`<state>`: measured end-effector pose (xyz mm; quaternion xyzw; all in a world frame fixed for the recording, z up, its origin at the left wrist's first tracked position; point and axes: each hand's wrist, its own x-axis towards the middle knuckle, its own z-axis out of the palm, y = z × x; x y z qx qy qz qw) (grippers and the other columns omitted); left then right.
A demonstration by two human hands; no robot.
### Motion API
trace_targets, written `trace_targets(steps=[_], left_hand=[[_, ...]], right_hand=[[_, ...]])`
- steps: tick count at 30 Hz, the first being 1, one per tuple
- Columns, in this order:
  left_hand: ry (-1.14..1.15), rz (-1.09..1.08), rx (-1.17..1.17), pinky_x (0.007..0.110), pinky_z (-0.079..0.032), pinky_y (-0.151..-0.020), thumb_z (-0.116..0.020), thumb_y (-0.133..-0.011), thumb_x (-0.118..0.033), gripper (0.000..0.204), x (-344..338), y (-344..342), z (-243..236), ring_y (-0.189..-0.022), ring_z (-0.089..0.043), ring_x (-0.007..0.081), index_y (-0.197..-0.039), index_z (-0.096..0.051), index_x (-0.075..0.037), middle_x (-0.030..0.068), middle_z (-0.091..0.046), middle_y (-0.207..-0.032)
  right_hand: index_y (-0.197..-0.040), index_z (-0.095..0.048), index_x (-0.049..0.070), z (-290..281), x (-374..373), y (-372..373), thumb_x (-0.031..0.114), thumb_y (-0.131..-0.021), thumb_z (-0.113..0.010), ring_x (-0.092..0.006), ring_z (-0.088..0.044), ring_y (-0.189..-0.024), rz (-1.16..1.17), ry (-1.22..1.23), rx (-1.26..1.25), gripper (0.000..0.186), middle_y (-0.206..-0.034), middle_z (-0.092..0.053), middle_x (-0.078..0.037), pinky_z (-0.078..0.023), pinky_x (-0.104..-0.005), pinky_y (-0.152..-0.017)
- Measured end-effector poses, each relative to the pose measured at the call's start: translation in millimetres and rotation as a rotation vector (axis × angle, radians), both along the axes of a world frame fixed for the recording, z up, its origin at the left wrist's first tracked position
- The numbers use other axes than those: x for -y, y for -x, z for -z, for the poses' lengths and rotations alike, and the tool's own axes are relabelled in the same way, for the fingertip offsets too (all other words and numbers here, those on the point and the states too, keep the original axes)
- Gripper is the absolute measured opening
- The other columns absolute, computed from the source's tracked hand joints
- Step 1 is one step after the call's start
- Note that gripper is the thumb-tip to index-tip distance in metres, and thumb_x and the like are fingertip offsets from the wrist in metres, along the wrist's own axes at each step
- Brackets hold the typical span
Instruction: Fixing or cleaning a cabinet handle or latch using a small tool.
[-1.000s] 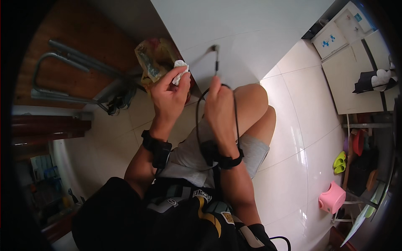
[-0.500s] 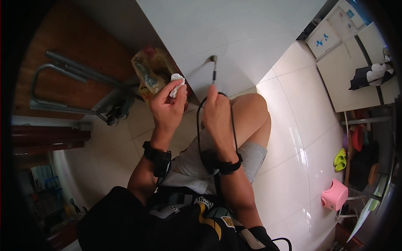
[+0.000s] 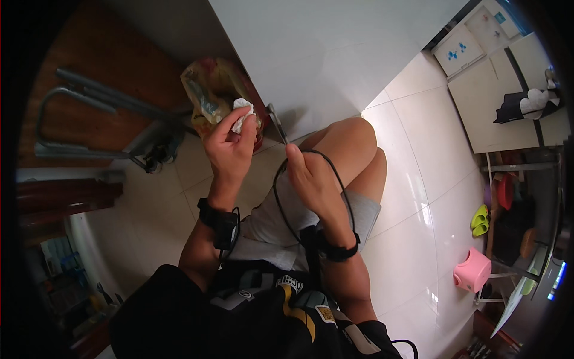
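Pale tiled floor [image 3: 406,257] below. Crumpled tissue [image 3: 241,122] is up in the left hand [image 3: 227,143], grip pinched closed, probably lightly since it's soft; right hand's [image 3: 314,179] grip is closed near a cable's [image 3: 277,124] end, likely steadying the tip. Yellowish bag's [image 3: 206,90] just beyond the tissue.

1. Brightest light lies on the floor tiles [image 3: 400,251] to my right, with streaky glare.
2. The wooden board [image 3: 137,60] far left sits dim.
3. A soft shadow falls on the far pale panel [image 3: 323,48] beside the metal tool [image 3: 277,124] I hold.
4. Fisheye distortion bends straight edges; the rim fades to black.
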<state>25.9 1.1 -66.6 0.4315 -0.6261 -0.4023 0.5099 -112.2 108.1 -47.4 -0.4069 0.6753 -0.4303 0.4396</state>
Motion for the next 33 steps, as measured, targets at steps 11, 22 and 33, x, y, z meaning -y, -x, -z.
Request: trace_targets(steps=[11,22,33], left_hand=[[-0.050,0.029,-0.021,0.020,-0.048,-0.055,-0.069,-0.092,-0.009,0.023,-4,-1,4,-0.064,-0.060,0.0050,-0.114,-0.070,-0.001,0.0048,-0.071,-0.085],[-0.071,0.007,-0.074,0.019,-0.049,-0.057,-0.069,-0.091,-0.005,0.020,-2,-3,8,-0.066,-0.061,0.0051,-0.110,-0.071,0.001,0.0039,-0.071,-0.085],[-0.095,0.016,-0.139,0.019,-0.049,-0.060,-0.070,-0.090,-0.002,0.017,-4,-1,-1,-0.070,-0.061,0.0046,-0.107,-0.070,0.003,0.0032,-0.069,-0.086]], right_hand=[[-0.068,-0.055,-0.008,6,21,6,0.040,-0.107,-0.041,-0.0342,-0.050,-0.055,0.122,0.077,-0.220,0.064,-0.059,-0.051,-0.023,-0.042,-0.0467,-0.059],[-0.069,-0.055,-0.011,-2,38,-11,0.038,-0.107,-0.038,-0.0510,-0.054,-0.062,0.235,0.063,-0.233,0.064,-0.062,-0.051,-0.032,-0.041,-0.0533,-0.060],[-0.073,-0.058,-0.011,-2,39,1,0.034,-0.107,-0.039,-0.0510,-0.057,-0.066,0.279,0.002,-0.161,0.060,-0.068,-0.054,-0.035,-0.043,-0.0529,-0.060]])
